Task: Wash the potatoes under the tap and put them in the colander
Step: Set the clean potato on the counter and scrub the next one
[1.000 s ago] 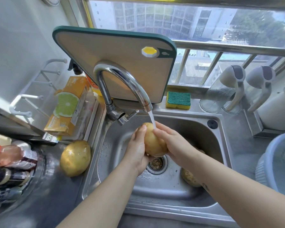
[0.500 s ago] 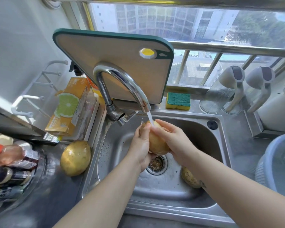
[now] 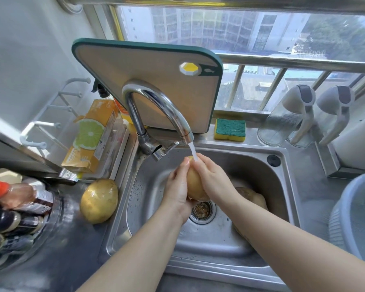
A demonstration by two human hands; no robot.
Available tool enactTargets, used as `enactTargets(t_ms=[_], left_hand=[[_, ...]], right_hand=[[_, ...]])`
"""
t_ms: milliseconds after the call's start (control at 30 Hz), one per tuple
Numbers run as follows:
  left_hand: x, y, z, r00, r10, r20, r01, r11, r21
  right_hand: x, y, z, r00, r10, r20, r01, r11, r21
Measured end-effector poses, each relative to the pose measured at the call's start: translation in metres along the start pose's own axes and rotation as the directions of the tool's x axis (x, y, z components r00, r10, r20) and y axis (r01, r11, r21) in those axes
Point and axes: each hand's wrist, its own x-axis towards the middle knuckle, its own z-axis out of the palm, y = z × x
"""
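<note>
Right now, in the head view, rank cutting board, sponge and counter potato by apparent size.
1. cutting board
2. counter potato
3. sponge
The potato sits nearer the camera, so its lead over the sponge is unsure.

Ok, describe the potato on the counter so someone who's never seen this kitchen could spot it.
Find the steel sink; on the dark counter left of its rim, in front of the orange lime-picture box, lies a large yellow potato. It is the only one outside the basin: the held potato is under the tap, and a third potato lies on the basin floor.
</note>
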Motion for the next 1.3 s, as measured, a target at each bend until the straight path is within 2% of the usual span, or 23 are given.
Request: enactTargets(t_ms=[100, 167, 267, 333, 400, 533, 700, 833, 933, 1033, 1167, 1233, 1300], left_hand=[[0.0, -0.003, -0.003, 1.0, -0.013, -0.009, 0.013, 1.0, 0.009], [-0.002, -0.003, -0.004, 1.0, -0.027, 0.011, 0.027, 0.999, 0.034], [-0.006, 0.0, -0.003, 0.993, -0.095, 0.075, 0.096, 0.995, -0.003], [-0.005, 0.002, -0.004, 0.987, -0.137, 0.083, 0.137, 0.991, -0.001], [-0.004, 0.005, -0.005, 0.982, -0.171, 0.077, 0.172, 0.985, -0.008], [-0.004, 0.009, -0.006, 0.969, -0.225, 0.103, 0.228, 0.974, -0.013], [-0.005, 0.017, -0.003, 0.97, -0.224, 0.095, 0.224, 0.975, 0.014], [-0.004, 0.021, -0.002, 0.97, -0.223, 0.093, 0.22, 0.975, 0.04], [-0.002, 0.02, -0.005, 0.97, -0.233, 0.073, 0.23, 0.972, 0.047], [0.0, 0.021, -0.009, 0.963, -0.259, 0.074, 0.255, 0.965, 0.063], [0.003, 0.021, -0.011, 0.943, -0.319, 0.094, 0.316, 0.948, 0.049], [0.003, 0.019, -0.009, 0.933, -0.344, 0.104, 0.339, 0.939, 0.062], [0.002, 0.017, -0.006, 0.932, -0.347, 0.104, 0.341, 0.937, 0.076]], right_hand=[[0.004, -0.006, -0.003, 0.996, 0.083, 0.02, -0.083, 0.996, 0.033], [0.007, -0.007, -0.006, 0.979, 0.193, 0.059, -0.197, 0.977, 0.081], [0.01, -0.002, -0.01, 0.95, 0.302, 0.084, -0.313, 0.921, 0.23], [0.006, 0.003, -0.006, 0.98, 0.185, 0.072, -0.196, 0.952, 0.234], [-0.002, 0.012, 0.001, 0.998, -0.034, 0.06, 0.024, 0.987, 0.158], [-0.011, 0.017, 0.006, 0.979, -0.182, 0.091, 0.187, 0.981, -0.049], [-0.002, -0.003, 0.002, 0.996, -0.089, 0.031, 0.086, 0.991, 0.105], [0.01, -0.009, 0.002, 1.0, -0.012, 0.006, 0.011, 0.991, 0.137], [0.011, -0.005, -0.001, 0.994, 0.015, 0.105, -0.042, 0.965, 0.257], [0.007, 0.001, -0.008, 0.98, -0.021, 0.2, -0.061, 0.916, 0.397], [0.003, 0.015, -0.013, 0.953, -0.063, 0.296, -0.04, 0.943, 0.33], [0.001, 0.015, -0.012, 0.956, -0.075, 0.283, 0.001, 0.968, 0.252], [0.002, 0.011, -0.01, 0.974, -0.083, 0.21, 0.037, 0.977, 0.212]])
